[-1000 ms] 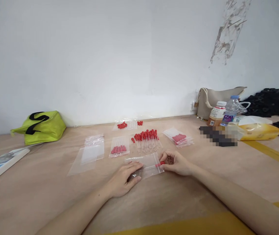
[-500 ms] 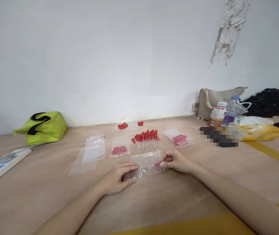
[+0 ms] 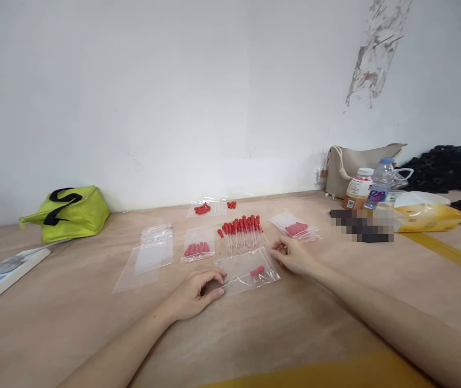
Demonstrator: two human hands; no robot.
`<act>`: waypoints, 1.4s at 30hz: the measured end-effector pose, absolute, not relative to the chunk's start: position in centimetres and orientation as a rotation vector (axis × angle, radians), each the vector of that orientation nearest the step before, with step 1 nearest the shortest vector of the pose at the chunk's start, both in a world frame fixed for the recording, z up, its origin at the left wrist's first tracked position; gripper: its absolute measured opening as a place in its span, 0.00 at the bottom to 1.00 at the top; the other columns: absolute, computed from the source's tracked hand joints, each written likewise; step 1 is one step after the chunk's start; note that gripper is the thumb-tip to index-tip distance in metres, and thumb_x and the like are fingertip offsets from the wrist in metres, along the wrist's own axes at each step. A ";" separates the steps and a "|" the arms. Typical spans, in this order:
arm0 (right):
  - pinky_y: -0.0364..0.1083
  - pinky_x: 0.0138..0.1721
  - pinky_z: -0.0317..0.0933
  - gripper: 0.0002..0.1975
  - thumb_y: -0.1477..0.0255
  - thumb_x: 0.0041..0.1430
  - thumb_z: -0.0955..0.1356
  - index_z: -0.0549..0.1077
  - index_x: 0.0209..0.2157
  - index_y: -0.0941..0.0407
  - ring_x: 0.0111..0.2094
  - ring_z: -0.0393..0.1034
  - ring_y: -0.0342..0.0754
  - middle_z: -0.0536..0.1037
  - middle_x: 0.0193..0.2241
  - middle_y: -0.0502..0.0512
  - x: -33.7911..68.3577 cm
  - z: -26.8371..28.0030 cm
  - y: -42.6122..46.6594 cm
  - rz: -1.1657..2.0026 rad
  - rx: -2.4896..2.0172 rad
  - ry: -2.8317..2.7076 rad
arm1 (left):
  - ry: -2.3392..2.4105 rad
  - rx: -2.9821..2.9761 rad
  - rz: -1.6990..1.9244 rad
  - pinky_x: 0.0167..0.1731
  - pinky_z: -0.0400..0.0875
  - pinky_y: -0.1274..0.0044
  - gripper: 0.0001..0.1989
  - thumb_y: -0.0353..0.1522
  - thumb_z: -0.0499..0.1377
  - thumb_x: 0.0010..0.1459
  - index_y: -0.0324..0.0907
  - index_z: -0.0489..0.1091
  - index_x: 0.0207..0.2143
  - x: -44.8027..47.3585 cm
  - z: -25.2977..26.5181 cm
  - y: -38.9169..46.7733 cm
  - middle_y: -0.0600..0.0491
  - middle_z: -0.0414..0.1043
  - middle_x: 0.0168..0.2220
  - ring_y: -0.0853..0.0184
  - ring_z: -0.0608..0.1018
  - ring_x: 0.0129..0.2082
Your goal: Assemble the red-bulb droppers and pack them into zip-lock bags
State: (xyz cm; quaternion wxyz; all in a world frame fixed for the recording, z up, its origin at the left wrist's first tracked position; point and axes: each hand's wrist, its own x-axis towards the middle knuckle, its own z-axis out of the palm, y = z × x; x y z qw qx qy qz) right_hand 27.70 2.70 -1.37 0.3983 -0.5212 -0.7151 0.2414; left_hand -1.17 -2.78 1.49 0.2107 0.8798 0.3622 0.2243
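Note:
A clear plastic bag (image 3: 241, 264) lies flat in front of me with one red-bulbed dropper (image 3: 257, 270) inside, its thin stem pointing left. At the bag's left edge rests my left hand (image 3: 198, 291), thumb and fingers apart, the fingertips touching the plastic. Just off the bag's upper right corner is my right hand (image 3: 291, 254), fingers loosely curled and apart, with nothing visible in them. Behind the bag lies a row of several loose droppers (image 3: 243, 229). Bagged droppers lie to the left (image 3: 197, 248) and right (image 3: 297, 228) of that row.
Flat clear bags (image 3: 153, 250) lie at left. Loose red bulbs (image 3: 202, 208) sit near the wall. A green bag (image 3: 77, 213) and power strip (image 3: 12, 272) are far left. Bottles (image 3: 360, 188), a tissue pack (image 3: 428, 215) and a beige bag (image 3: 379, 156) stand at right.
My right hand has let go of the dropper's red bulb and moved up, off the bag. The dropper now lies in the flatter bag. My left hand has barely moved.

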 end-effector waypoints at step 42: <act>0.41 0.18 0.62 0.38 0.74 0.42 0.63 0.39 0.53 0.51 0.16 0.65 0.42 0.63 0.17 0.38 27.4 -1.1 1.0 1.039 -1.116 -1.108 | 0.982 2.551 0.577 0.48 0.62 0.71 0.14 0.33 0.49 0.59 0.49 0.67 0.46 -1.2 1.1 -2.7 0.53 0.66 0.48 0.66 0.68 0.48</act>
